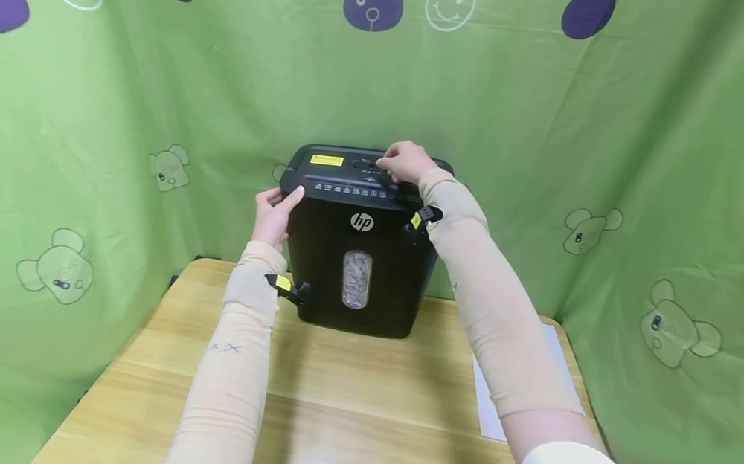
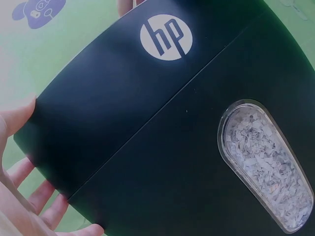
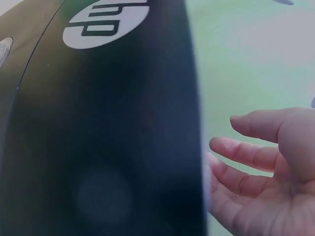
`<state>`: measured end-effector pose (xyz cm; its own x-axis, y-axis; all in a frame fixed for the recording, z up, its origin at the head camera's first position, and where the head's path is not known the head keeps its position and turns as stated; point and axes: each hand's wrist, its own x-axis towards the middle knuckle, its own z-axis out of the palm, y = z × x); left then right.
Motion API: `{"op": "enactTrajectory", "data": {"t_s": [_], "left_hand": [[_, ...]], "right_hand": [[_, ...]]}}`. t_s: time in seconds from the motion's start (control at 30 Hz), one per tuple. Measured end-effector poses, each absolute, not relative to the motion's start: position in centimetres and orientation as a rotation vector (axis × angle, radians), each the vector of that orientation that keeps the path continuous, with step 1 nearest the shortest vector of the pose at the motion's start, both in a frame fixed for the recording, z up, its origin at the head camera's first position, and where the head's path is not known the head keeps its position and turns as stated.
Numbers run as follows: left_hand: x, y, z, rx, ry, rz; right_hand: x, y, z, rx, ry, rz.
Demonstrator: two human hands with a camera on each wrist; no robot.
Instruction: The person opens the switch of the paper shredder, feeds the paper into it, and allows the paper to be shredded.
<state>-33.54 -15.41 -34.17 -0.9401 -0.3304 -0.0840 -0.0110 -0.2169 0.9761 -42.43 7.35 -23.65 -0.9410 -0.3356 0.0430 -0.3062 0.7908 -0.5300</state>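
A black HP paper shredder point(image 1: 322, 257) stands upright at the back of the wooden table. Through its front window point(image 2: 266, 167) shredded paper is visible. My left hand point(image 1: 273, 215) touches its upper left corner, thumb at the lid's front edge. In the left wrist view the fingers point(image 2: 42, 196) lie spread against the shredder's side. Over the lid, my right hand point(image 1: 408, 162) has its fingertips by the control area, right of a yellow label point(image 1: 327, 160). The right wrist view shows its thumb and fingers point(image 3: 246, 152) apart, nothing visible between them; any contact with the lid is hidden.
A white sheet of paper point(image 1: 488, 404) lies on the table's right side, partly under my right forearm. Green patterned cloth point(image 1: 238, 85) hangs behind the shredder and along both sides. The wooden table point(image 1: 344, 379) extends in front.
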Motion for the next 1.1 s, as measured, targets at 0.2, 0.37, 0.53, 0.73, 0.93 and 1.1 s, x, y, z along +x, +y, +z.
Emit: {"op": "enactTrajectory", "data": {"t_s": [0.2,0.37,0.53,0.73,0.93,1.1], "left_hand": [[-33.5,-15.4,-34.0,0.400,-1.840,-2.239],[-33.5,-15.3,-34.2,0.404,-1.842,-2.235],[-33.5,-15.0,-34.3,0.397,-1.832,-2.245],[-33.5,-14.7,-34.3,0.386,-1.802,-2.258],[-33.7,-14.4,-34.5,0.373,-1.785,-2.272],[-33.8,-14.1,-34.4,0.353,-1.775,-2.274]], "right_hand": [[-41.0,8.5,-23.5,-0.618,2.941,-0.848],[-39.3,9.6,-24.2,-0.718,2.993,-0.820],[-37.7,11.0,-25.0,-0.830,3.060,-0.847],[-35.6,13.1,-26.9,-1.040,3.152,-0.901],[-33.4,15.5,-29.7,-1.240,3.279,-1.054],[-31.8,17.2,-32.0,-1.302,3.354,-1.137]]}}
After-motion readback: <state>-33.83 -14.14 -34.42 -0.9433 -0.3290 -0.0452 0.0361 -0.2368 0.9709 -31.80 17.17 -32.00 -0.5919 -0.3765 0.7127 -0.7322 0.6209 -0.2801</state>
